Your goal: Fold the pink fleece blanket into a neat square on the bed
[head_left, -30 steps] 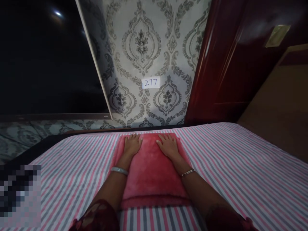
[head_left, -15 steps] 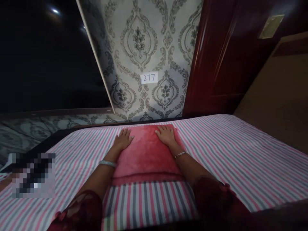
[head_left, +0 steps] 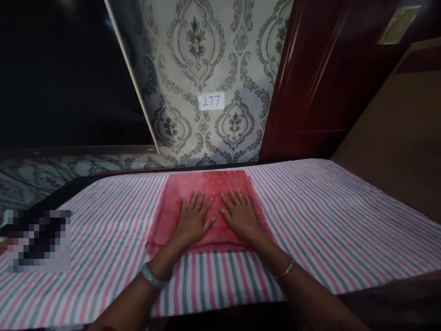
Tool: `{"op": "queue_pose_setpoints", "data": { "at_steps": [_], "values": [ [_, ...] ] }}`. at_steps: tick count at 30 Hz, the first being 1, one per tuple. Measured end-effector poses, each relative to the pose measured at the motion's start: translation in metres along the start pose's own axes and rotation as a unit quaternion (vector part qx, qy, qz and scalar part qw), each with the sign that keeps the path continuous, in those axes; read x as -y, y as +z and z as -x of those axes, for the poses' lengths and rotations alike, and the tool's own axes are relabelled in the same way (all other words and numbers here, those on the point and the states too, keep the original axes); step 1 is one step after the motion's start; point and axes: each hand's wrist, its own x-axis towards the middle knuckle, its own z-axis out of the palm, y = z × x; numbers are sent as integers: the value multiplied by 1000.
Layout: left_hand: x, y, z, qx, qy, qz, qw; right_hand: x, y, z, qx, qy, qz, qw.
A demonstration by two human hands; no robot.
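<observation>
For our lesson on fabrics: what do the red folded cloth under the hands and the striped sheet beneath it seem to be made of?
Red cloth: probably plush fleece or terry; its surface looks fuzzy, matte and thick.
Striped sheet: likely thin woven cotton or a blend; it lies flat and smooth, with crisp pink, grey and white stripes.

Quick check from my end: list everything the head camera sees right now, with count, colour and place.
folded towel: one, red, on the bed's far edge, under both hands
striped sheet: one, pink, grey and white, covering the bed
paper label: one, white, reads 277, on the wall
wallpaper: grey damask, behind the bed
wooden door: one, dark red, right of the label
bangle: one, pale green, left wrist
bracelet: one, thin metal, right wrist
left hand: flat on towel
right hand: flat on towel
</observation>
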Motion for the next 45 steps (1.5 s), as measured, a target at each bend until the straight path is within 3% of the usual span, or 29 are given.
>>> {"op": "queue_pose_setpoints", "data": {
  "at_steps": [4, 8, 11, 15, 18, 21, 23, 26, 29, 36, 45],
  "values": [
    [17, -2, 6, -6, -20, -25, 999, -1, 2, -2, -5, -1, -11, 1000],
    [47, -7, 25, -21, -97, -70, 993, -1, 1, -2, -7, 3, -21, 1000],
    [74, 3, 49, -62, -153, -52, 985, -1, 1, -1, -6, 4, -27, 1000],
    [112, 28, 81, -149, -113, 62, 980, -1, -2, -4, -17, -5, -43, 999],
    [125, 39, 96, -205, -79, 102, 970, -3, -9, 0, -16, -22, -61, 998],
    [123, 37, 106, -246, -64, 84, 964, -14, -13, 21, -33, -58, -73, 995],
    [120, 34, 111, -260, -6, 54, 964, -28, -12, 46, -52, -88, -68, 993],
    [118, 31, 116, -244, 75, 22, 967, -52, -5, 86, -72, -119, -48, 989],
    [122, 34, 117, -224, 74, 31, 971, -73, 3, 109, -83, -126, -43, 988],
    [115, 32, 118, -201, 45, 23, 978, -78, 16, 106, -130, -120, -87, 980],
    [113, 33, 122, -238, 30, 26, 970, -78, 24, 102, -185, -104, -106, 972]
  ]
}}
